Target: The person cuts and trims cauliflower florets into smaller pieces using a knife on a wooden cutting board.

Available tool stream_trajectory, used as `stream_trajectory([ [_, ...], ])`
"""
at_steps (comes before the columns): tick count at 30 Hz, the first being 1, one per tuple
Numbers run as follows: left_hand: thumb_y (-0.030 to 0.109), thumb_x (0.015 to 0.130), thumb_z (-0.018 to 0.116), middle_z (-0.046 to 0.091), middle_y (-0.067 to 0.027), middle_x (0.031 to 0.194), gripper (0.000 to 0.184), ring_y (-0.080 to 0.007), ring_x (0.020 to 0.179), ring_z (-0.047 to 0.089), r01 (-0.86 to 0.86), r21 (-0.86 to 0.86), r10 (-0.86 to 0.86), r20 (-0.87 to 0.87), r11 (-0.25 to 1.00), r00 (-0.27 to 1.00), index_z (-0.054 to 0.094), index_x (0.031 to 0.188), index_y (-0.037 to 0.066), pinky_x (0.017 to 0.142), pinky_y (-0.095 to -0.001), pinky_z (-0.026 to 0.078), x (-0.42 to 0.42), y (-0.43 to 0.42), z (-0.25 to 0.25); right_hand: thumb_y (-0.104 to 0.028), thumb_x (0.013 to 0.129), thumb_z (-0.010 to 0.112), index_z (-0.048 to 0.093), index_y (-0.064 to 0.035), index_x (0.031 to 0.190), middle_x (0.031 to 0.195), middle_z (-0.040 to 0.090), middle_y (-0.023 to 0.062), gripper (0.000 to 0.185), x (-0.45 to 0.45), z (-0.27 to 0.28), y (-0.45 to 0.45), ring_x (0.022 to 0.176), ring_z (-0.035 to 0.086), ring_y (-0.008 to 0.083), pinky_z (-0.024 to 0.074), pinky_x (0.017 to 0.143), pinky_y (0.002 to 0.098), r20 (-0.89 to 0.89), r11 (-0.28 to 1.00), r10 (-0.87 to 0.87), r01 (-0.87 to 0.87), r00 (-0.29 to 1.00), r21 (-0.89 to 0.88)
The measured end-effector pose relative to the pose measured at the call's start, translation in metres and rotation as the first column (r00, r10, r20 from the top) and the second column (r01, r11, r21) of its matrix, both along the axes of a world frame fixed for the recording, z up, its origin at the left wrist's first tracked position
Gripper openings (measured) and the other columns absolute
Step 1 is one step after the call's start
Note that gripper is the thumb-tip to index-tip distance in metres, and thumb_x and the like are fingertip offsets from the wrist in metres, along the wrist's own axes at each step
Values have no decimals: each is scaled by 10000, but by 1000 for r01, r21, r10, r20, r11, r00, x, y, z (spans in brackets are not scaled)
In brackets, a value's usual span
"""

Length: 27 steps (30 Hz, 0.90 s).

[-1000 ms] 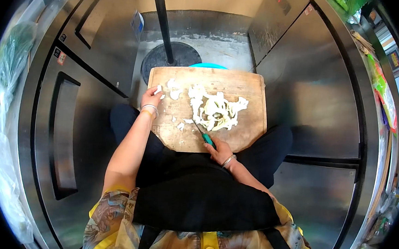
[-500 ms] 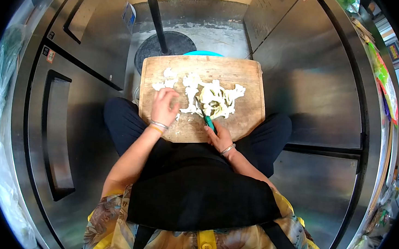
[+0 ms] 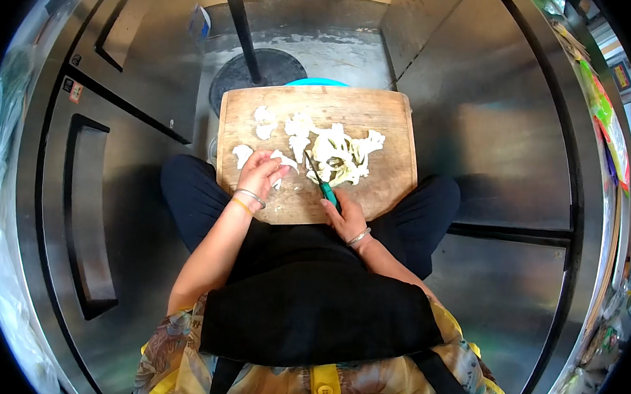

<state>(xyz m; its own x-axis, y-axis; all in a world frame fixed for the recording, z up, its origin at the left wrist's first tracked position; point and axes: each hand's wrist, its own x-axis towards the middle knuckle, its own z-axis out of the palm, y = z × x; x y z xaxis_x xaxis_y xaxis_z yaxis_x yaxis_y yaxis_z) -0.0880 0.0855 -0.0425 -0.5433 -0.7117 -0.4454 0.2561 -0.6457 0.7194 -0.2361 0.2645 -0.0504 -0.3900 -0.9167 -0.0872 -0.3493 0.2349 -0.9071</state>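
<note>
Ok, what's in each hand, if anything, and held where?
The right hand holds a knife by its green handle. The left hand seems to pinch a white vegetable piece, by which part I can't tell.

2 hands in view, both bare, set apart, left a bit farther forward. Left forearm [image 3: 213, 252] reaches up and slightly inward, elbow out wide; left wrist [image 3: 248, 198] near straight. Left hand [image 3: 261, 173] has fingers bent inward to the right, full closure unclear. Right forearm [image 3: 391, 267] angles in from lower right, right wrist [image 3: 360, 237] low, right hand [image 3: 347, 215] curled in tight grip
</note>
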Motion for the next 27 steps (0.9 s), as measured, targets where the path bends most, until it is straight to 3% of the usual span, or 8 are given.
stream_trajectory([
  [1, -15, 840, 557, 565, -126, 978, 234, -233, 912, 594, -54, 107, 63, -80, 993, 995, 472, 1056, 20, 908, -342, 502, 6, -1, -1, -259, 874, 585, 537, -17, 973, 745, 562, 224, 266, 2, 4, -2, 700, 545, 413, 428, 596, 423, 2, 1000, 6, -6, 1000, -2],
  [4, -16, 842, 550, 568, -123, 994, 281, -231, 933, 592, -158, 228, 194, -146, 961, 970, 457, 1105, 23, 906, -332, 500, 12, 7, -6, -253, 871, 581, 542, -16, 970, 760, 567, 221, 260, 9, 10, -4, 714, 552, 411, 433, 612, 432, -28, 998, 55, -55, 998, -4],
  [6, 9, 849, 562, 569, -123, 1019, 292, -233, 954, 590, -186, 206, 215, -129, 961, 968, 475, 1127, 30, 911, -332, 499, 13, 13, -9, -253, 868, 578, 537, -18, 989, 762, 570, 224, 266, 13, 9, -6, 723, 558, 410, 435, 617, 439, -97, 992, 101, -108, 990, -67],
  [8, 37, 852, 583, 578, -124, 1027, 279, -229, 952, 592, -170, 344, 243, -183, 923, 952, 507, 1121, 41, 884, -324, 509, 11, 15, -13, -255, 868, 573, 525, -28, 1011, 769, 574, 223, 272, 15, 10, -7, 733, 561, 409, 439, 622, 438, -94, 992, 106, -111, 990, -55],
  [13, 82, 858, 605, 597, -119, 988, 217, -209, 921, 602, -117, 357, 165, -107, 927, 980, 543, 1062, 40, 808, -282, 523, 12, 25, -1, -259, 872, 562, 509, -31, 1015, 778, 576, 221, 274, 14, 12, -8, 743, 563, 409, 446, 631, 447, -211, 985, 147, -164, 966, -63],
  [20, 127, 831, 664, 598, -94, 906, 228, -178, 836, 604, -78, 345, 100, -45, 935, 994, 549, 1007, 37, 712, -246, 534, 12, 31, 1, -272, 874, 560, 492, -25, 972, 763, 574, 232, 275, 15, 14, -9, 727, 566, 415, 444, 618, 463, -230, 987, 140, -155, 963, -50],
  [23, 137, 833, 664, 598, -90, 897, 223, -169, 818, 603, -83, 370, 104, -37, 925, 994, 551, 994, 30, 694, -233, 530, 12, 34, 0, -253, 875, 576, 518, -32, 1053, 774, 580, 223, 290, 15, 11, -9, 725, 570, 411, 444, 602, 438, -243, 987, 154, -158, 958, 1],
  [27, 141, 837, 660, 598, -84, 894, 213, -162, 811, 601, -63, 368, 83, -37, 928, 996, 560, 989, 31, 674, -226, 526, 17, 36, -2, -274, 882, 544, 458, -25, 995, 739, 583, 233, 286, 17, 3, -11, 699, 570, 424, 445, 590, 483, -298, 984, 178, -176, 938, 34],
])
